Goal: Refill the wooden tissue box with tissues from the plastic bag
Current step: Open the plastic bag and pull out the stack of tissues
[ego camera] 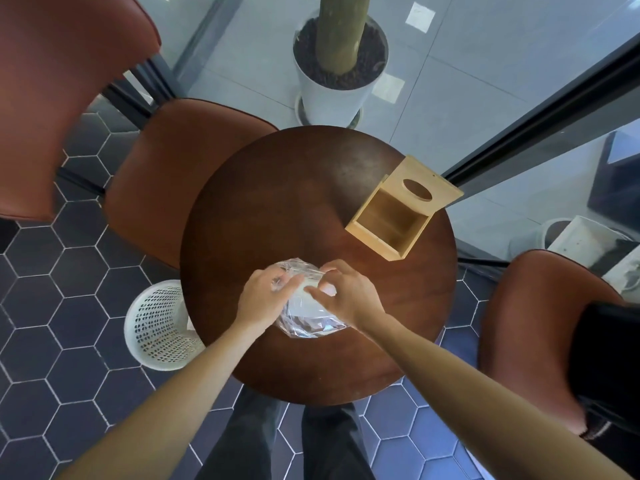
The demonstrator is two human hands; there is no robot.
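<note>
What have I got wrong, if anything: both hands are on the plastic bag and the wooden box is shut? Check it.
The wooden box is not shut: the head view shows its lid swung open and the inside empty. The rest holds: left hand and right hand are both on the plastic bag.

Bright daylight, soft focus, fisheye edges

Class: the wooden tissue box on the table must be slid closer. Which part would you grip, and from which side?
Probably grip the wooden tissue box by its two side walls, coming from above. Its lid stands open at the far side, so the near walls are free.
</note>
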